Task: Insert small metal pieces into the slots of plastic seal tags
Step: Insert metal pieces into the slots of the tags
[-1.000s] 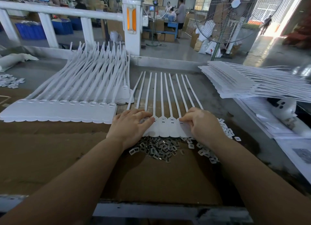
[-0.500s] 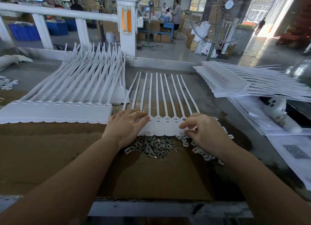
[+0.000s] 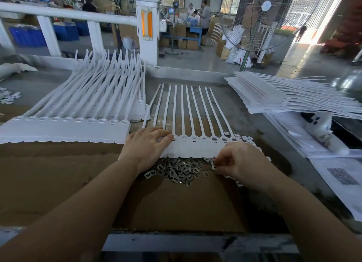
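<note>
Seal tags [image 3: 193, 147], a joined white strip of them, lie flat on the cardboard-covered surface [image 3: 58, 173] in the middle, their long thin tails fanning away from the person. The left hand [image 3: 146, 147] rests palm down on the strip's left end, fingers straight and spread, its fingertips reaching the slot heads there. The right hand [image 3: 240, 162] sits at the strip's near right corner with its fingers curled in, pinching a small piece at their tips; whether that piece is metal or plastic is hard to tell.

A loose heap of small metal pieces [image 3: 176, 170] lies just on the near side of the strip, between the two wrists and touching the strip's scalloped edge. Small white plastic bits [image 3: 247, 139] are scattered by the right end of the strip and partly under the right hand.

Left of the left hand lies a larger bundle of tags [image 3: 74, 122], stacked with the tails sweeping up toward the white railing. To the far right a flat pile of tag sheets [image 3: 284, 97] rests well apart from both hands, above some printed papers [image 3: 337, 175].
</note>
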Demonstrator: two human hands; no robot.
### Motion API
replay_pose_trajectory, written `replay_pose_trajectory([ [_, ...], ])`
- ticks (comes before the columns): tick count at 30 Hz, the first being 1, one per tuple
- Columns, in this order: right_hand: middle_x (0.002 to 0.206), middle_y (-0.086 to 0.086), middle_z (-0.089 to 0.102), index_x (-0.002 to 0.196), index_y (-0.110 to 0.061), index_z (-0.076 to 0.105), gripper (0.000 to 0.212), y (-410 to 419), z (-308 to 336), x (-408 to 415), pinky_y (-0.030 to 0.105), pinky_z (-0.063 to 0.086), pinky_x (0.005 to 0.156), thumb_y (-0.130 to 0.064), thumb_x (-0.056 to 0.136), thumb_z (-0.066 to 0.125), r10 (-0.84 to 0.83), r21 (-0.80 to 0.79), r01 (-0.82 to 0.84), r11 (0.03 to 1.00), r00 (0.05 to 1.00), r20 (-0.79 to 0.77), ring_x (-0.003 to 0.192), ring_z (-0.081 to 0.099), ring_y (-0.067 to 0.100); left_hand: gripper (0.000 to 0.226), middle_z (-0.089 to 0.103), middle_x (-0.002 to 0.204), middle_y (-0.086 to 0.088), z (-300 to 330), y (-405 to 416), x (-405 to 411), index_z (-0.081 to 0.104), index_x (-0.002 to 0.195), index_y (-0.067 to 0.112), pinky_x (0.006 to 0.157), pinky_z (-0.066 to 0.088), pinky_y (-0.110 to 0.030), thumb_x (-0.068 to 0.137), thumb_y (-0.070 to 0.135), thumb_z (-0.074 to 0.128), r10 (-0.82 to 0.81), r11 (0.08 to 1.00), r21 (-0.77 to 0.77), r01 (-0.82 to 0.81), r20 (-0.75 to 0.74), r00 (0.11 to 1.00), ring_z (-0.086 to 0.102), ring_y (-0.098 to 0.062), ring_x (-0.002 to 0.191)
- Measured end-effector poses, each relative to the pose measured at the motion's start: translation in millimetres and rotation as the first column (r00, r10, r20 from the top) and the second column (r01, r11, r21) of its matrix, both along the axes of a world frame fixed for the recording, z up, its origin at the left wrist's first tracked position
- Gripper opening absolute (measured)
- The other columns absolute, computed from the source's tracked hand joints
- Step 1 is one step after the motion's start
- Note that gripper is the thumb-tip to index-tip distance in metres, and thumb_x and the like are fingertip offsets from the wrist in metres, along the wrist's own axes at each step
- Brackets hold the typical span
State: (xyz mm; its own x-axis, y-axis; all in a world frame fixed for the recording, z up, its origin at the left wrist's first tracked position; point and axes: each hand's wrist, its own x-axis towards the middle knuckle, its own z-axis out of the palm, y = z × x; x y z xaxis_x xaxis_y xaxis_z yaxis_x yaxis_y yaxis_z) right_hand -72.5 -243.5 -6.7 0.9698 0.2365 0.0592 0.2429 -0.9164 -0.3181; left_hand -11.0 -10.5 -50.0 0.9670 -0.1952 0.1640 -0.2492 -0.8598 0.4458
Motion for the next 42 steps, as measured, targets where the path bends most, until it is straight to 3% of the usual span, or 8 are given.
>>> replay_pose_trajectory([
  [11,0.091,-0.010,0.056,0.098,-0.023,0.069,0.016,4,1,0,0.022,0.046,0.080,-0.027,0.091,0.056,-0.010,-0.056,0.009,0.998,1.000,-0.007,0.085,0.054,0.008,0.046,0.040,0.144,0.012,2,0,-1,0.046,0.132,0.041,0.109,0.017,-0.038,0.093,0.056,0.027,-0.010,1.000,0.003,0.010,0.004,1.000,0.028,-0.014,0.134],
  [17,0.080,-0.017,0.061,0.081,-0.028,0.063,0.011,0,6,-2,0.002,0.039,0.064,-0.022,0.090,0.059,-0.048,0.231,0.040,0.972,0.998,0.028,0.074,0.055,-0.006,0.048,0.039,0.144,0.012,0,0,1,0.046,0.132,0.041,0.110,0.016,-0.038,0.091,0.059,0.026,-0.004,1.000,0.007,0.004,0.000,1.000,0.027,-0.013,0.135],
  [20,0.075,-0.006,0.066,0.081,-0.020,0.063,0.014,-1,9,-4,0.009,0.047,0.057,-0.018,0.092,0.055,-0.100,0.453,0.111,0.885,0.994,-0.048,0.066,0.060,-0.002,0.049,0.040,0.144,0.013,-1,0,1,0.047,0.131,0.042,0.110,0.016,-0.038,0.091,0.060,0.026,-0.005,1.000,0.004,0.005,0.002,1.000,0.028,-0.013,0.134],
  [23,0.073,0.006,0.070,0.088,-0.006,0.062,0.014,0,12,-7,0.015,0.050,0.055,-0.009,0.094,0.050,-0.109,0.684,0.186,0.706,0.982,-0.154,0.062,0.065,0.008,0.049,0.039,0.144,0.013,-1,1,1,0.047,0.131,0.043,0.110,0.016,-0.038,0.090,0.061,0.026,-0.006,1.000,0.011,0.006,0.000,1.000,0.027,-0.013,0.134],
  [28,0.073,0.008,0.071,0.087,-0.002,0.065,0.009,-2,12,-6,0.017,0.053,0.058,-0.004,0.090,0.056,-0.129,0.777,0.193,0.599,0.981,-0.144,0.067,0.069,0.016,0.050,0.037,0.146,0.013,-2,1,1,0.045,0.132,0.043,0.111,0.015,-0.039,0.089,0.062,0.026,-0.003,1.000,0.023,0.003,-0.011,1.000,0.025,-0.013,0.136],
  [33,0.072,0.009,0.071,0.083,-0.003,0.069,0.006,-5,6,-3,0.018,0.054,0.060,0.002,0.079,0.069,-0.182,0.770,0.174,0.613,0.980,-0.077,0.067,0.069,0.017,0.052,0.036,0.146,0.013,-3,1,2,0.044,0.132,0.043,0.111,0.015,-0.038,0.089,0.063,0.026,-0.003,1.000,0.027,0.003,-0.016,1.000,0.024,-0.012,0.136],
  [37,0.071,0.005,0.070,0.081,-0.008,0.070,0.009,-5,1,0,0.022,0.056,0.063,0.001,0.077,0.069,-0.240,0.687,0.170,0.707,0.971,0.007,0.064,0.068,0.015,0.052,0.036,0.146,0.014,-3,1,2,0.045,0.132,0.043,0.110,0.015,-0.038,0.088,0.064,0.025,-0.004,1.000,0.027,0.004,-0.014,1.000,0.025,-0.012,0.136],
  [42,0.083,-0.004,0.070,0.102,-0.022,0.069,0.027,-4,-2,2,0.025,0.056,0.073,-0.004,0.082,0.065,-0.254,0.618,0.159,0.770,0.965,0.069,0.075,0.066,0.010,0.051,0.037,0.145,0.014,-2,1,2,0.045,0.132,0.043,0.110,0.016,-0.038,0.089,0.063,0.026,-0.005,1.000,0.024,0.005,-0.007,1.000,0.026,-0.012,0.135],
])
